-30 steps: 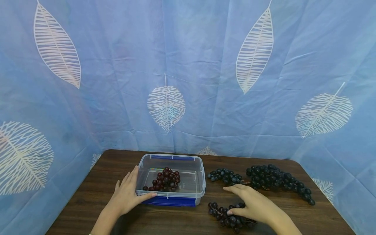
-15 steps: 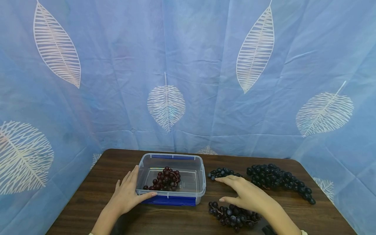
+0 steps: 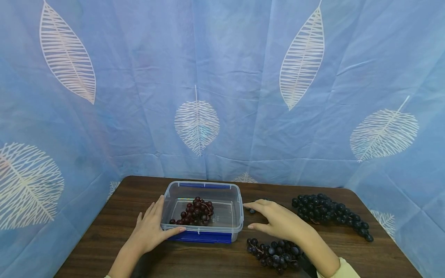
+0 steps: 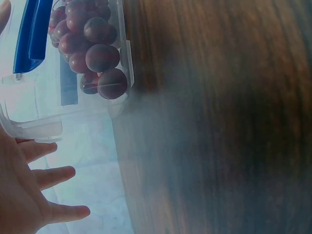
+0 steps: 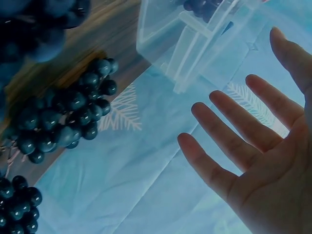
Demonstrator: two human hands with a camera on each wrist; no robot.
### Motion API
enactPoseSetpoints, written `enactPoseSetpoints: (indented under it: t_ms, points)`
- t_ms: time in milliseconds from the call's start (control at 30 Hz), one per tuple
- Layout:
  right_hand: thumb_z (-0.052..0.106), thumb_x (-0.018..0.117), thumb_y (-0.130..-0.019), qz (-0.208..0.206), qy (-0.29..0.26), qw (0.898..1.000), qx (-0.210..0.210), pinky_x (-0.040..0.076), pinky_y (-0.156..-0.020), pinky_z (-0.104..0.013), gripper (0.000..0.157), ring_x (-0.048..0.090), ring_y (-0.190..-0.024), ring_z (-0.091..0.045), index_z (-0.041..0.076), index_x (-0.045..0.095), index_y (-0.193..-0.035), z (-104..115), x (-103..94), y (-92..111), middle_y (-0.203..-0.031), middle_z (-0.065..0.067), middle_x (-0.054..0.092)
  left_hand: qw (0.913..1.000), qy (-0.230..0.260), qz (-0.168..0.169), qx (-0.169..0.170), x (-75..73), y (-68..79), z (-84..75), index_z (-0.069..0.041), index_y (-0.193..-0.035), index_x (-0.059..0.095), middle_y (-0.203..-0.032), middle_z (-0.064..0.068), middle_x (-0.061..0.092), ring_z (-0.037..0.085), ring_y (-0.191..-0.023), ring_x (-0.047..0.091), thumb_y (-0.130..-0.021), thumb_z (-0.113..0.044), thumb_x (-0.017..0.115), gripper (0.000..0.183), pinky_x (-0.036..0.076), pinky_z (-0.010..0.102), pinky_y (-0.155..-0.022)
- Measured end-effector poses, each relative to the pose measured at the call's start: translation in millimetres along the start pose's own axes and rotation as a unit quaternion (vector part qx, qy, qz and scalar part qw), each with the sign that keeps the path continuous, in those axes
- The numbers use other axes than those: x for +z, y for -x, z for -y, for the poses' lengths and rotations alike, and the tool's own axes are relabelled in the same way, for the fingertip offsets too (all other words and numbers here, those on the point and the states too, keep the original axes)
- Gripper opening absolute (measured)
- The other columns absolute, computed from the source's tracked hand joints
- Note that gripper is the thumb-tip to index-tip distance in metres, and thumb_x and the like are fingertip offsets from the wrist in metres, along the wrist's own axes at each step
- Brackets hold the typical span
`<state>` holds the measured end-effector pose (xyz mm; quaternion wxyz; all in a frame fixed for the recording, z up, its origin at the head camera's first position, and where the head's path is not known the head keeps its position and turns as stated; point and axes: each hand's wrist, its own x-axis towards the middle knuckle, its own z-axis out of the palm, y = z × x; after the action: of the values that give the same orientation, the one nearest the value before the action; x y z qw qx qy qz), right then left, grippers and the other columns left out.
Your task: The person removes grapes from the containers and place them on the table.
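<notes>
A clear plastic container (image 3: 226, 213) with blue side clips stands lidless on the table, a bunch of red grapes (image 3: 196, 211) inside it. At its left side rests my left hand (image 3: 147, 229), thumb along the front rim and fingers spread by the side wall. My right hand (image 3: 278, 220) hovers just right of the container with straight, spread fingers, holding nothing. It hides most of a small bunch of dark grapes in the head view; the right wrist view shows that small bunch (image 5: 63, 112) whole. In front of the right hand lies another bunch of dark grapes (image 3: 274, 255).
A larger, long bunch of black grapes (image 3: 326, 210) lies toward the right end of the brown wooden table (image 3: 139, 189). Behind the table hangs a blue curtain (image 3: 236, 116) printed with white leaves. A black object (image 3: 307, 266) shows partly beneath the right forearm.
My right hand has lifted off the front bunch of dark grapes and moved left and away from me, toward the container. The left hand and container have stayed put.
</notes>
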<state>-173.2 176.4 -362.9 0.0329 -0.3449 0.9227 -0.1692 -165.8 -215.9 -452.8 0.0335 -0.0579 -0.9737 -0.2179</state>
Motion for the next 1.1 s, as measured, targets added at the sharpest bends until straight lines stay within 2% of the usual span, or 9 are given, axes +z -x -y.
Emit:
enactPoseSetpoints:
  t_ms: [333, 633, 1100]
  points:
    - [0.035, 0.068, -0.096, 0.008, 0.006, 1.0, -0.007, 0.054, -0.094, -0.046, 0.054, 0.061, -0.122, -0.026, 0.02, 0.054, -0.146, 13, 1.9, -22, -0.138, -0.006, 0.06, 0.9996, 0.022, 0.014, -0.014, -0.5, -1.4, -0.2, -0.007, -0.162, 0.002, -0.165, 0.023, 0.016, 0.052, -0.148, 0.019, -0.078, -0.083, 0.058, 0.126, 0.01, 0.082, -0.106]
    - [0.034, 0.069, -0.096, 0.027, -0.005, 1.0, 0.001, 0.051, -0.097, -0.051, 0.054, 0.057, -0.127, -0.031, 0.019, 0.054, -0.146, 21, 4.4, -39, -0.144, -0.011, 0.054, 0.9994, 0.025, 0.018, -0.014, -1.2, -1.6, 0.3, -0.007, -0.162, 0.002, -0.166, 0.022, 0.014, 0.051, -0.148, 0.018, -0.079, -0.081, 0.06, 0.125, 0.009, 0.082, -0.106]
    - [0.032, 0.071, -0.095, 0.039, 0.017, 0.999, -0.007, 0.054, -0.093, -0.046, 0.055, 0.06, -0.121, -0.026, 0.019, 0.054, -0.145, 30, 17.3, -61, -0.14, -0.008, 0.056, 0.9993, 0.026, 0.02, -0.019, -0.8, -1.5, -0.1, -0.006, -0.162, 0.004, -0.165, 0.023, 0.015, 0.052, -0.147, 0.018, -0.078, -0.083, 0.059, 0.126, 0.009, 0.082, -0.106]
